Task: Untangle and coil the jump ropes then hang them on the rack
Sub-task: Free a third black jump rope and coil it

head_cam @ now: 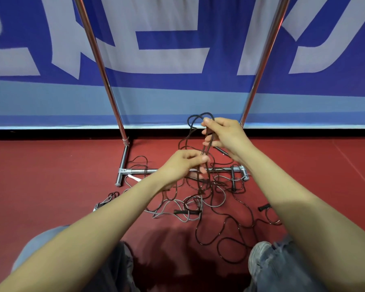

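Observation:
A dark brown jump rope (191, 125) is lifted off the floor in loops. My right hand (223, 135) holds its upper strands, a loop sticking out above the fingers. Lower down, my left hand (183, 165) pinches strands of the same rope between thumb and fingers. From there the rope falls into a tangle (211, 186) on the red floor, mixed with a grey rope (173, 209). Black handles (187, 212) (264, 207) lie in the pile. The chrome rack (105, 66) stands behind, its two poles rising out of view and its base bar (143, 171) on the floor.
A blue and white banner (177, 49) closes off the back. A grey-handled rope end (104, 202) lies at the left of the pile. My knees in jeans and a shoe (259, 256) sit at the bottom edge. A white strip (134, 178) lies by the rack base.

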